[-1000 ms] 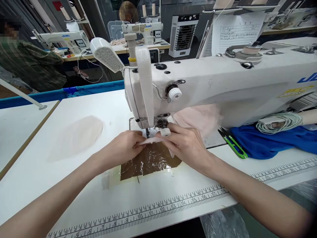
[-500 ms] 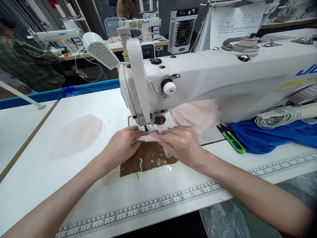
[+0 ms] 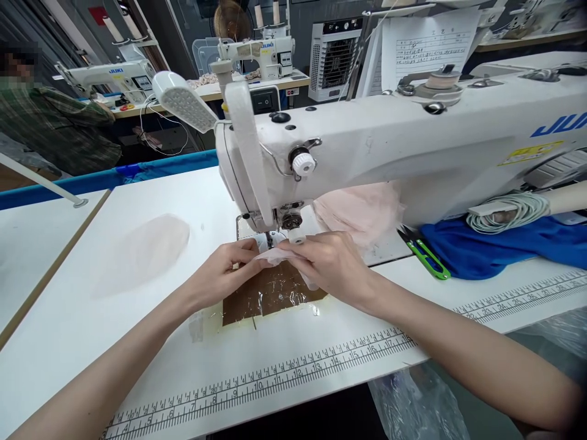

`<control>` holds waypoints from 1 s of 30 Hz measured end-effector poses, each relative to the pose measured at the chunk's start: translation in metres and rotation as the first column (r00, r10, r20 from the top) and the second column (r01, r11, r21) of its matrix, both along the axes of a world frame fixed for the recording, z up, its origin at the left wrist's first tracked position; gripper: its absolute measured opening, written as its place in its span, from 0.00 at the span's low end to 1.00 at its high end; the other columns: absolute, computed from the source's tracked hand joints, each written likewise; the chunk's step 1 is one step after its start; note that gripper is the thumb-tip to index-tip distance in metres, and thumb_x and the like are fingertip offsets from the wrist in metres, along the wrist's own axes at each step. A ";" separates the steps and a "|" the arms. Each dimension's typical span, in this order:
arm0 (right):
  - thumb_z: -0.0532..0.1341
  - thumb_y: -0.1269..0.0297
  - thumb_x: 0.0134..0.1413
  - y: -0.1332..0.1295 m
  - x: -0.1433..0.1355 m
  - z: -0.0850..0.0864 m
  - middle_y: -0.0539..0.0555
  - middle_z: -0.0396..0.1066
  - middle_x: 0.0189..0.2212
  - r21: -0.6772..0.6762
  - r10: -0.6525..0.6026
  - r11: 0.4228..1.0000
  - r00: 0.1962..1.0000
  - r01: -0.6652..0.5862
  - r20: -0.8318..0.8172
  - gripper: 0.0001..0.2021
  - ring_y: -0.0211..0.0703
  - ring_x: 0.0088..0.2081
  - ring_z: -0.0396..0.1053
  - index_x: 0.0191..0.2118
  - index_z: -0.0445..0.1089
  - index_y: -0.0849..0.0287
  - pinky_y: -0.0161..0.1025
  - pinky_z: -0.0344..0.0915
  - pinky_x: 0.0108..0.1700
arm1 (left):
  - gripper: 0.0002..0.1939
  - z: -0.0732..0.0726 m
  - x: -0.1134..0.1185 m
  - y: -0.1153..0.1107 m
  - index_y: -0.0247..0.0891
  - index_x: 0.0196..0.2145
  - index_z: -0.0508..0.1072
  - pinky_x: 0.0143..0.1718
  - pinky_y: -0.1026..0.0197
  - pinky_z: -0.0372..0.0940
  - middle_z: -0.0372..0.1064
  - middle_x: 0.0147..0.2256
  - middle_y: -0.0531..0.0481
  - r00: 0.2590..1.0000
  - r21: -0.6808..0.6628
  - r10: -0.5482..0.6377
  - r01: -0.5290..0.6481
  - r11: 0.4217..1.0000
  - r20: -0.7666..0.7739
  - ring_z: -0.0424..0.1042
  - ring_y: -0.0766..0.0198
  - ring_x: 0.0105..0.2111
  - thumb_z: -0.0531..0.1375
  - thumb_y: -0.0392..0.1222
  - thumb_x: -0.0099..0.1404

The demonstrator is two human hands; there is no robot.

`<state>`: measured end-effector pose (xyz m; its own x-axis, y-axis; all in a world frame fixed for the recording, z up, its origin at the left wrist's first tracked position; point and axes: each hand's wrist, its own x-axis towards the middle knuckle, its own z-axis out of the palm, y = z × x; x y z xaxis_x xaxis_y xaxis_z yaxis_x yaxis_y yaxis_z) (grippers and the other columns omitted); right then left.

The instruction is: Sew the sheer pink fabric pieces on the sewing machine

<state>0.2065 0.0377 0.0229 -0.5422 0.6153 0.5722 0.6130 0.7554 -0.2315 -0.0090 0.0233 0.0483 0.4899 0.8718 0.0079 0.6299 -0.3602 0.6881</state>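
Observation:
A small piece of sheer pale pink fabric [image 3: 276, 255] stretches between my two hands, just in front of the presser foot [image 3: 269, 239] of the white sewing machine [image 3: 367, 140]. My left hand [image 3: 232, 266] pinches its left end, thumb pointing toward the needle area. At the other end my right hand [image 3: 332, 263] grips the fabric with fingers closed, close to the machine's needle side. Beneath the hands lies a brown patch [image 3: 270, 290] covered with clear film. Whether the cloth is under the foot, I cannot tell.
Pink sheer fabric [image 3: 362, 211] is heaped behind the needle, and another sheer piece [image 3: 142, 250] lies left. Green thread snips [image 3: 428, 256] rest beside blue cloth [image 3: 486, 244] and coiled cord [image 3: 509, 214]. A printed ruler [image 3: 257, 388] runs along the table's front. A person [image 3: 50, 122] is at far left.
My left hand has shifted slightly left and toward me, its thumb now extended along the fabric. The fabric edge has lifted and bunched between the hands. The camera view has shifted slightly.

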 end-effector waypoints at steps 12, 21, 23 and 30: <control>0.60 0.74 0.51 -0.016 0.003 0.014 0.49 0.72 0.24 -0.230 0.180 0.966 0.947 -0.119 0.267 0.08 0.37 0.27 0.64 0.24 0.71 0.59 0.36 0.49 0.25 | 0.16 -0.034 0.005 -0.029 0.36 0.26 0.72 0.29 0.60 0.60 0.64 0.27 0.50 0.969 0.548 -0.129 0.226 0.806 -0.211 0.62 0.66 0.27 0.50 0.35 0.69; 0.61 0.75 0.53 -0.021 0.000 0.006 0.50 0.76 0.31 -0.137 0.230 0.971 0.932 -0.198 0.279 0.07 0.43 0.40 0.67 0.28 0.73 0.59 0.41 0.58 0.38 | 0.15 -0.033 0.013 -0.057 0.27 0.49 0.71 0.50 0.50 0.61 0.70 0.51 0.36 0.857 0.740 0.100 0.372 0.560 -0.506 0.66 0.50 0.55 0.49 0.29 0.69; 0.62 0.76 0.52 -0.021 0.001 0.007 0.50 0.76 0.31 -0.145 0.234 0.969 0.930 -0.200 0.285 0.07 0.44 0.41 0.67 0.28 0.73 0.59 0.41 0.58 0.38 | 0.16 -0.034 0.013 -0.060 0.26 0.50 0.71 0.53 0.48 0.62 0.71 0.49 0.35 0.844 0.732 0.118 0.374 0.570 -0.523 0.68 0.50 0.53 0.48 0.31 0.70; 0.63 0.76 0.52 -0.021 0.001 0.005 0.49 0.77 0.32 -0.161 0.235 0.968 0.923 -0.193 0.304 0.06 0.43 0.39 0.67 0.28 0.73 0.59 0.42 0.58 0.39 | 0.15 -0.041 0.012 -0.061 0.28 0.50 0.70 0.51 0.47 0.67 0.71 0.49 0.35 0.832 0.716 0.133 0.370 0.592 -0.539 0.71 0.47 0.51 0.50 0.33 0.70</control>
